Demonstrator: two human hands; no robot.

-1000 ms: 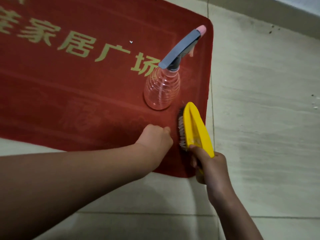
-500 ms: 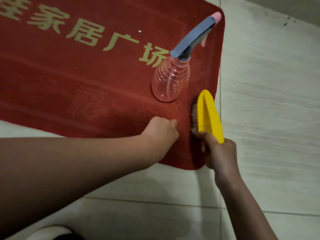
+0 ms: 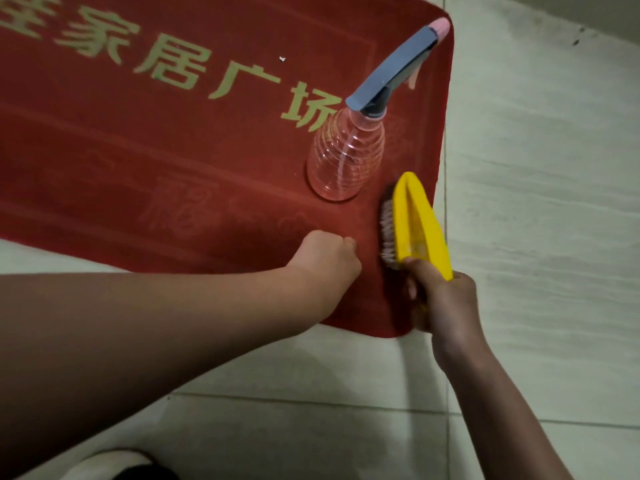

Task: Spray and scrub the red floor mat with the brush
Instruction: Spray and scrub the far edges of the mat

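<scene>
on the near right corner of the red floor mat (image 3: pixel 138 150), head view: the right hand (image 3: pixel 446 299) grips the handle end of the yellow brush (image 3: pixel 420 223), which is tilted on its edge, its bristles facing left and touching the pile just inside the mat's right border. the left hand (image 3: pixel 325 258) is curled into a fist and rests on the mat just left of the brush, with nothing visible inside it. the clear spray bottle (image 3: pixel 346 161) stands upright on the mat just beyond the brush, touched by neither hand. the mat lies flat on the pale tiled floor (image 3: pixel 536 202). judged progress: scrubbing is under way at this corner; no wet patch shows clearly, so whether spraying is finished cannot be told; the long stretch of mat to the left probably remains to be scrubbed.
</scene>
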